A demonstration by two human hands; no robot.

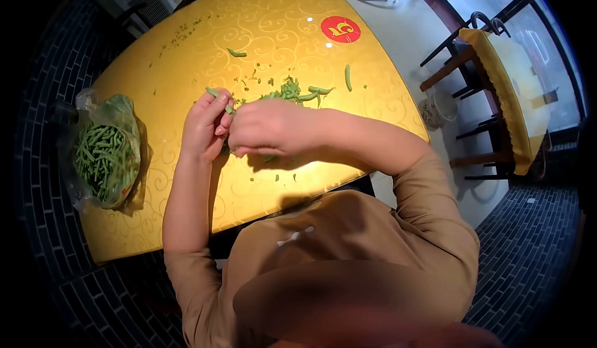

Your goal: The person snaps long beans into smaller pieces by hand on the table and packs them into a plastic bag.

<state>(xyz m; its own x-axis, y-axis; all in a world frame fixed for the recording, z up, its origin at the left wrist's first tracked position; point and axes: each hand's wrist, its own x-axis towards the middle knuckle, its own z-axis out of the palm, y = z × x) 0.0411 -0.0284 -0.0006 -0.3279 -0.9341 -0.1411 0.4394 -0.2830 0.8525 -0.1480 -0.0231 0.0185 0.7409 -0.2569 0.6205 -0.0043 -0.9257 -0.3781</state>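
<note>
A green bean (212, 92) is pinched in my left hand (204, 124), its tip sticking out above the thumb. My right hand (270, 126) is closed against the left one, at the bean's lower end, with its fingertips mostly hidden behind the knuckles. Just beyond the hands lies a heap of short bean pieces (290, 89). Some longer beans (317, 91) rest at the heap's right side, partly behind my right wrist. Small bean scraps are strewn around both hands.
On the left edge of the gold-covered table (143, 224) stands an open plastic bag (124, 115) full of beans (99, 152). Single beans lie at the far middle (237, 53) and right (347, 77), near a round red sticker (341, 29). A bin (438, 109) stands on the floor at right.
</note>
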